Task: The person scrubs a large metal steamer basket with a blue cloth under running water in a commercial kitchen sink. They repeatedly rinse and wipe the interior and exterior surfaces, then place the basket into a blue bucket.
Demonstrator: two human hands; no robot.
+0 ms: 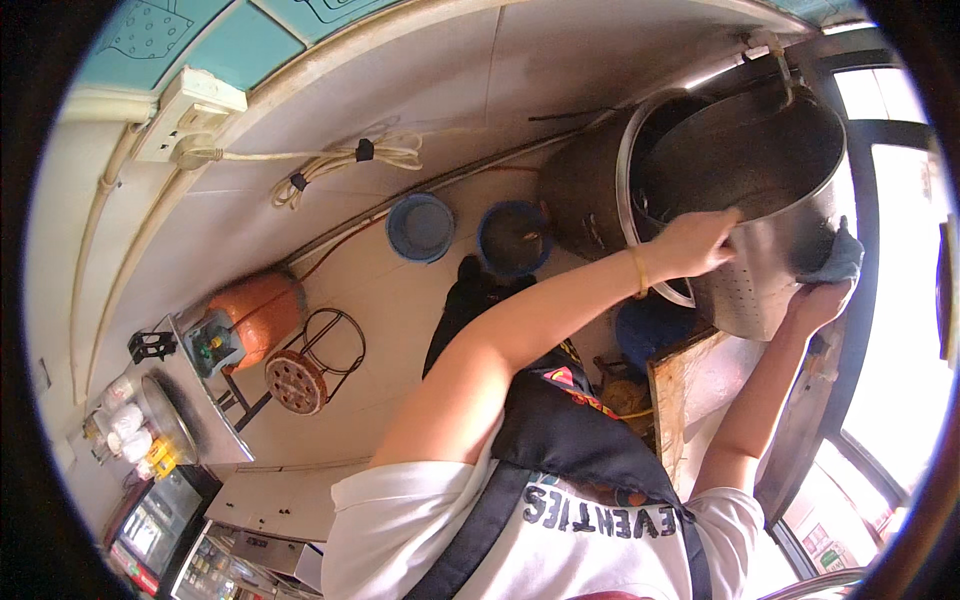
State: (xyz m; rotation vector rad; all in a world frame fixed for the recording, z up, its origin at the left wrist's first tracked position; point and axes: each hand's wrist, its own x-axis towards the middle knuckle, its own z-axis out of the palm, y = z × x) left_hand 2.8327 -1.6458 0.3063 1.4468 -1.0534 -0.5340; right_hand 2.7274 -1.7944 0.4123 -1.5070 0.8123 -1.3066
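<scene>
A large perforated metal pot [757, 277] hangs tilted at the right, its dark mouth facing up. My left hand [697, 241] is closed on its near rim. Against the pot's outer wall my right hand [825, 300] presses a grey-blue cloth [841, 259]. The pot's far side leans over a larger round metal vessel with a bright rim [624, 187]; where the two touch is hard to tell. Above the pot's mouth a metal tap [785, 71] comes from the wall.
Two blue buckets [420, 227] stand on the floor by the wall. A wooden board [667, 405] lies below the pot, near a blue container [654, 330]. Further left are a round stool [297, 381], an orange gas cylinder [259, 315] and a metal table [202, 427]. Windows line the right.
</scene>
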